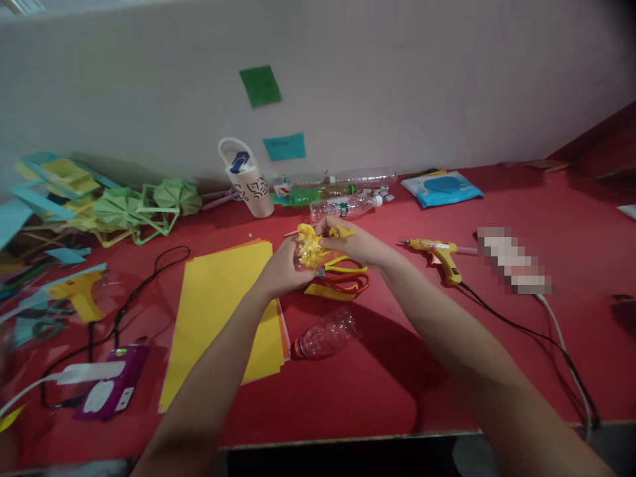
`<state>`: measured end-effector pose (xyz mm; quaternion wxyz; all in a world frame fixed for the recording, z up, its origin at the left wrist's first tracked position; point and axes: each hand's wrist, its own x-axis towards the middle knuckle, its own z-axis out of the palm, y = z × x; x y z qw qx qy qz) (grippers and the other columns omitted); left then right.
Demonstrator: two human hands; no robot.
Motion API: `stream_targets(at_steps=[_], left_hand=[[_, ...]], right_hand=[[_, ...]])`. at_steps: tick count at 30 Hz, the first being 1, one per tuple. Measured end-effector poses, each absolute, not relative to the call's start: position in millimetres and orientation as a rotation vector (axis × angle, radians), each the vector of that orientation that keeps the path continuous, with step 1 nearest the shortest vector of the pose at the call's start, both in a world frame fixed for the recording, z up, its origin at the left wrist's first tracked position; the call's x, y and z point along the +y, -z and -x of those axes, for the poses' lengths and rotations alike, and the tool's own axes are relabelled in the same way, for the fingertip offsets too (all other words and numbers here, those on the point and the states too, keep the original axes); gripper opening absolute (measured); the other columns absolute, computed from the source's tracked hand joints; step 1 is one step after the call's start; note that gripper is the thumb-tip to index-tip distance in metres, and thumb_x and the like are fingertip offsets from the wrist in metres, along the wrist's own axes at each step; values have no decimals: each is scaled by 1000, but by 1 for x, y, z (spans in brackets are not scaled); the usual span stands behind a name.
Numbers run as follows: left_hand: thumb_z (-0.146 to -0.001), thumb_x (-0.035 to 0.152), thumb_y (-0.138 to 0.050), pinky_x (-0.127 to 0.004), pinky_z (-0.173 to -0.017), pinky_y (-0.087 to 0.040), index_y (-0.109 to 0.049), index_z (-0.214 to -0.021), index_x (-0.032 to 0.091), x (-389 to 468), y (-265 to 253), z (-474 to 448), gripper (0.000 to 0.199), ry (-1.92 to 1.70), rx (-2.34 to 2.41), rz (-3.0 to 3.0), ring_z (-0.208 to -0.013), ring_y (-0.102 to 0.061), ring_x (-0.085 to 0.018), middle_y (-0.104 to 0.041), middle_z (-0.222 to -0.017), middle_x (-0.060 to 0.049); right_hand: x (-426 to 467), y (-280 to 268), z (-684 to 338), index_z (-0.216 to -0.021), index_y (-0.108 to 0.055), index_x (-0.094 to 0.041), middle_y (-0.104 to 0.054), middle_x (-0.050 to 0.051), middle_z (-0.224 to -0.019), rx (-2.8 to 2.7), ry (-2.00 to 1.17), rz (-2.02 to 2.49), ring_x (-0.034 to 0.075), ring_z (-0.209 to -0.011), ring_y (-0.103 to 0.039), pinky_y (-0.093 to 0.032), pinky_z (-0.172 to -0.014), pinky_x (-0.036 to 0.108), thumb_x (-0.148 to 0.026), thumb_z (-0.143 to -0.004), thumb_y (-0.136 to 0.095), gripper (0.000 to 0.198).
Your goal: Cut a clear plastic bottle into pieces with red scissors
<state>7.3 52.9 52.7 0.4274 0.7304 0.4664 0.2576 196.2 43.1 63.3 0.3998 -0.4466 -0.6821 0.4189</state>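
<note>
Both hands meet above the middle of the table. My left hand (284, 270) is closed around the lower left side of a clear plastic piece with yellow paper bits (309, 248), perhaps part of a bottle. My right hand (350, 244) has its fingers bent against the yellow bits from the right; more yellow shows by its knuckles. Just below the hands lie scissors (348, 283) with red and yellow handles and a yellow strip with a toothed edge (325, 292). Nearer to me a cut clear bottle (325, 336) lies on its side.
Yellow paper sheets (218, 298) lie left of the hands. Glue guns with cords lie at right (437, 255) and left (82, 295). Behind are a white tumbler (252, 189), several plastic bottles (342, 207) and a wipes pack (442, 189). Green paper shapes (124, 209) stand far left.
</note>
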Motion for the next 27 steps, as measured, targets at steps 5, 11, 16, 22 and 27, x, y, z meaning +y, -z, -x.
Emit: stream_targets(at_steps=[5,11,16,22,27], left_hand=[[-62,32,-71,-40,-82,-47,-49,-101,21,50,-56,-6,45,-569,1254,-2144,-92,-59,-27,-58,-104,-7],[-65,32,-72,-42,-86,-49,-47,-117,20,45,-53,-10,58,-609,1343,-2270,-107,-60,-33,-56,-122,-13],[-67,29,-72,-43,-94,-51,-46,-118,20,43,-48,-7,57,-761,1260,-2342,-117,-59,-33,-55,-128,-15],[-66,23,-73,-46,-101,-51,-46,-118,21,42,-38,5,59,-904,1015,-2534,-121,-57,-31,-53,-128,-12],[-66,24,-76,-44,-97,-53,-45,-122,23,41,-32,10,64,-897,1033,-2385,-108,-61,-26,-53,-118,-8]], right_hand=[[42,-69,-201,-75,-58,-22,-58,1,-81,-1826,-993,1185,19,-84,-55,-46,-84,38,-16,-74,-63,7],[35,-73,-199,-77,-50,-23,-54,-1,-77,-1670,-978,1279,16,-71,-50,-44,-67,32,-15,-71,-65,18],[28,-81,-197,-60,-43,-22,-48,-1,-64,-2098,-730,1244,17,-74,-49,-42,-75,35,-8,-79,-52,25],[4,-101,-208,-71,-59,-20,-63,3,-78,-2363,-707,1173,18,-82,-57,-45,-78,33,-5,-78,-51,19],[-3,-111,-219,-96,-65,-19,-69,4,-96,-1800,-906,1154,15,-80,-63,-49,-69,28,-17,-86,-52,16]])
